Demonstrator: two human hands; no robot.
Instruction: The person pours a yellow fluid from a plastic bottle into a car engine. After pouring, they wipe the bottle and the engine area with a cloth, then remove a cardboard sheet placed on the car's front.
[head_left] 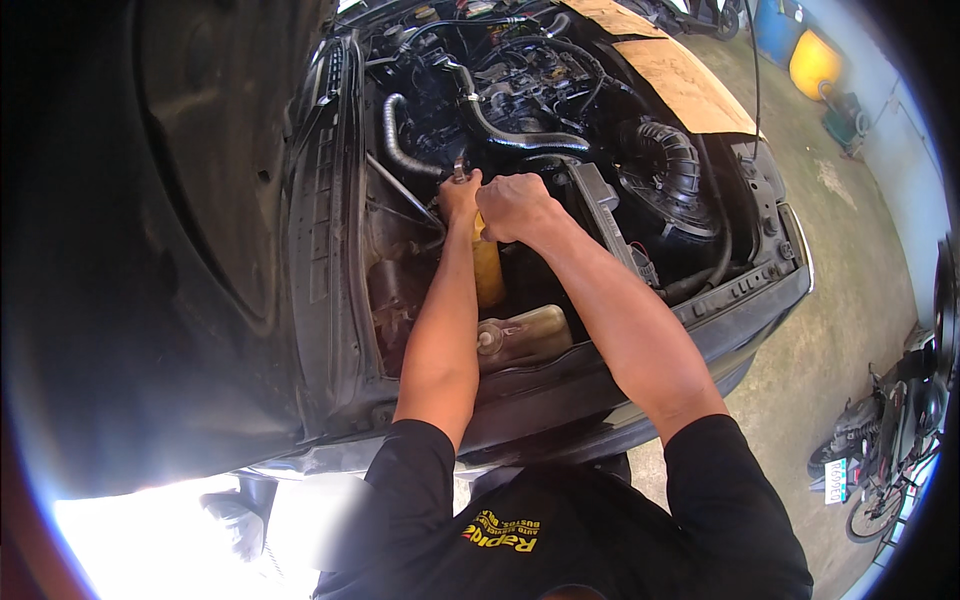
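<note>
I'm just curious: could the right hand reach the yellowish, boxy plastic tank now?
Probably yes: nothing visible covers the tank, which shows between the left forearm and right forearm, though the right hand looks curled farther in.

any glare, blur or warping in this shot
Head view: white glare burns out the lower left, below the hood; a smeared patch sits beside the left sleeve; the wall bows near the dark rim; the engine lies in shadow, with glints on the hoses; the left hand and right hand look fairly sharp.
</note>
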